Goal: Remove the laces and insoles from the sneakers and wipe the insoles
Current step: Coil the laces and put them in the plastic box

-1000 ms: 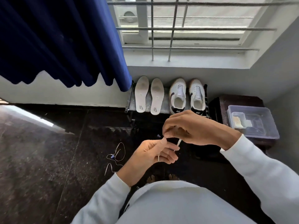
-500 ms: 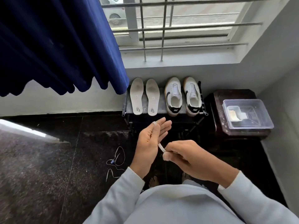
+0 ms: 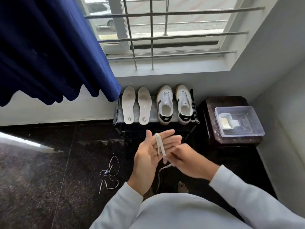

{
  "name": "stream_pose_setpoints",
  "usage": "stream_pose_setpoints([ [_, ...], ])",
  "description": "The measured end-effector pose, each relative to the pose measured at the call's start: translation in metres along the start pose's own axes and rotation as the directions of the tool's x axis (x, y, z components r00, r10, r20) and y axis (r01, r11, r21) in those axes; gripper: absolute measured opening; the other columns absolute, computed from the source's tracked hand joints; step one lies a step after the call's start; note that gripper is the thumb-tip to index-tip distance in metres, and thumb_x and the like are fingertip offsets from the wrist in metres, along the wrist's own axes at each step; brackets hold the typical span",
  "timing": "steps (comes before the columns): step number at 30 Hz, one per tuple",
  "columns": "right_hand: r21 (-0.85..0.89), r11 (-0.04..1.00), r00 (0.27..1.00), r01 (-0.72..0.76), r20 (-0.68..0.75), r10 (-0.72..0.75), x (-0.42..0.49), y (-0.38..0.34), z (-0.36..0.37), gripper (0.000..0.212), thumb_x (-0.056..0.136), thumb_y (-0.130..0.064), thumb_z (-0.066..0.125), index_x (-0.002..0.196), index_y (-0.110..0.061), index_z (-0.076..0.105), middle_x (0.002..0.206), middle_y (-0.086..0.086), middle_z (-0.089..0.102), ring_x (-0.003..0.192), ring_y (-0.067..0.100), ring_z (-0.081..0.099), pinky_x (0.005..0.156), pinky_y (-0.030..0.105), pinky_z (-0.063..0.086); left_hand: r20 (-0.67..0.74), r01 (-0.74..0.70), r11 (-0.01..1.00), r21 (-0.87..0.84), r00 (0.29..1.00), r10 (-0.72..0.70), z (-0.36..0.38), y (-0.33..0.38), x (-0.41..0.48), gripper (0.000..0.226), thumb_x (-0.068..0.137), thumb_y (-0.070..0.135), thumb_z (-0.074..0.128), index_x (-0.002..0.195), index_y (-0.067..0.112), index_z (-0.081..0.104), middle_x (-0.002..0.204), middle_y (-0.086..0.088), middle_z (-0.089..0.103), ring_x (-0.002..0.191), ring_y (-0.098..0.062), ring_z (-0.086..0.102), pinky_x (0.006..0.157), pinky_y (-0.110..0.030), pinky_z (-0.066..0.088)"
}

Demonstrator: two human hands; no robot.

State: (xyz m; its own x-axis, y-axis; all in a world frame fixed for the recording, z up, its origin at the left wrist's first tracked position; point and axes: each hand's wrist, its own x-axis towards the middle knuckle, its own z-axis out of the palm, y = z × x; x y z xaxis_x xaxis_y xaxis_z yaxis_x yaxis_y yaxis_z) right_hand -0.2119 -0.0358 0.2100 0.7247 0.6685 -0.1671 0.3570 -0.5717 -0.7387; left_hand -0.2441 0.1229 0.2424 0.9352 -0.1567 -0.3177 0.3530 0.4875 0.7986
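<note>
Stood over a low shoe rack (image 3: 117, 111) under the window, winding a white lace (image 3: 159, 143) around the fingers of the left hand (image 3: 152, 156). Left hand held flat and spread, palm up, lace looped over the middle fingers; right hand (image 3: 188, 161) pinched the lace just near of that loop, with the loose tail hanging down toward the floor. Judged both laces already out: sneakers (image 3: 174, 104) sat side by side on the right half of the rack with bare eyelets, and a second lace (image 3: 109, 175) lay in loose curls on the dark floor, left of the hands. Insoles (image 3: 136, 105) out as well, laid flat on the left half of the rack, just beside the sneakers. Showed grey marks near the toes, so wiping probably not done, though hard to tell. Clear plastic box (image 3: 239, 121) on the dark stool (image 3: 231, 103) to the right held something pale, perhaps a cloth; could not tell for sure.
</note>
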Motion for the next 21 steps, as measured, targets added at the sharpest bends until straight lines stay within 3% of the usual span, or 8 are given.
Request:
stream_pose_setpoints([
  [3, 0.027, 0.999, 0.998, 0.018, 0.057, -0.019, -0.021, -0.009, -0.014, 0.027, 0.109, -0.032, 0.047, 0.086, -0.035, 0.060, 0.066, -0.014, 0.054, 0.061, 0.006, 0.052, 0.060, 0.019, 0.039, -0.093, -0.015, 0.990, 0.138, 0.995, 0.028, -0.001, -0.002, 0.013, 0.071, 0.096, 0.053, 0.021, 0.123, 0.004, 0.064, 0.115, -0.015, 0.075, 0.111, -0.023, 0.070, 0.095, -0.028, 0.055],
  [7, 0.151, 0.986, 0.998, 0.066, -0.024, -0.063, -0.015, -0.023, -0.057, 0.027, 0.107, -0.026, 0.054, 0.082, -0.037, 0.058, 0.067, -0.019, 0.059, 0.059, 0.005, 0.049, 0.056, 0.024, 0.040, -0.127, 0.076, 0.934, 0.349, 0.991, -0.034, 0.007, -0.013, 0.016, 0.072, 0.100, 0.050, 0.017, 0.115, 0.004, 0.070, 0.105, -0.015, 0.077, 0.096, -0.018, 0.075, 0.081, -0.021, 0.058],
  [10, 0.224, 0.974, 0.985, 0.045, -0.173, -0.005, 0.006, -0.011, -0.082, 0.024, 0.105, -0.024, 0.058, 0.083, -0.033, 0.061, 0.065, -0.012, 0.061, 0.055, 0.004, 0.050, 0.055, 0.015, 0.039, -0.035, 0.134, 0.919, 0.372, 0.991, -0.130, 0.019, -0.020, 0.015, 0.086, 0.096, 0.063, 0.014, 0.100, 0.003, 0.075, 0.092, -0.017, 0.079, 0.085, -0.025, 0.076, 0.075, -0.027, 0.060],
  [13, 0.229, 0.973, 0.993, -0.029, -0.102, 0.053, 0.024, 0.011, -0.083, 0.027, 0.104, -0.020, 0.060, 0.080, -0.032, 0.062, 0.063, -0.027, 0.064, 0.058, -0.006, 0.056, 0.058, 0.009, 0.041, 0.128, 0.153, 0.952, 0.264, 0.973, -0.192, 0.029, -0.018, 0.015, 0.088, 0.088, 0.063, 0.011, 0.094, 0.003, 0.074, 0.083, -0.011, 0.078, 0.075, -0.021, 0.075, 0.070, -0.025, 0.060],
  [15, 0.246, 0.965, 0.996, -0.092, 0.041, 0.085, 0.024, 0.027, -0.065, 0.026, 0.104, -0.013, 0.058, 0.083, -0.026, 0.065, 0.068, -0.023, 0.064, 0.068, -0.005, 0.058, 0.066, 0.015, 0.047, 0.127, 0.116, 0.978, 0.176, 0.982, -0.139, 0.035, -0.014, 0.015, 0.090, 0.093, 0.061, 0.008, 0.099, -0.001, 0.073, 0.088, -0.016, 0.077, 0.080, -0.024, 0.075, 0.073, -0.026, 0.059],
  [17, 0.250, 0.959, 0.987, -0.134, 0.121, 0.106, 0.010, 0.036, -0.041, 0.023, 0.105, -0.011, 0.052, 0.094, -0.021, 0.069, 0.077, -0.014, 0.062, 0.077, 0.006, 0.059, 0.076, 0.030, 0.053, 0.061, 0.041, 0.990, 0.136, 0.997, -0.050, 0.035, -0.013, 0.017, 0.089, 0.100, 0.060, 0.009, 0.109, -0.003, 0.070, 0.101, -0.022, 0.075, 0.093, -0.028, 0.074, 0.079, -0.027, 0.059],
  [21, 0.226, 0.970, 0.989, -0.091, 0.130, 0.063, -0.028, 0.025, -0.023, 0.033, 0.109, -0.030, 0.048, 0.080, -0.033, 0.064, 0.060, -0.009, 0.048, 0.055, 0.009, 0.045, 0.056, 0.024, 0.036, -0.096, -0.030, 0.978, 0.205, 0.994, 0.050, 0.022, -0.015, 0.029, 0.080, 0.094, 0.057, 0.014, 0.122, 0.001, 0.065, 0.115, -0.017, 0.074, 0.113, -0.026, 0.069, 0.093, -0.027, 0.055],
])
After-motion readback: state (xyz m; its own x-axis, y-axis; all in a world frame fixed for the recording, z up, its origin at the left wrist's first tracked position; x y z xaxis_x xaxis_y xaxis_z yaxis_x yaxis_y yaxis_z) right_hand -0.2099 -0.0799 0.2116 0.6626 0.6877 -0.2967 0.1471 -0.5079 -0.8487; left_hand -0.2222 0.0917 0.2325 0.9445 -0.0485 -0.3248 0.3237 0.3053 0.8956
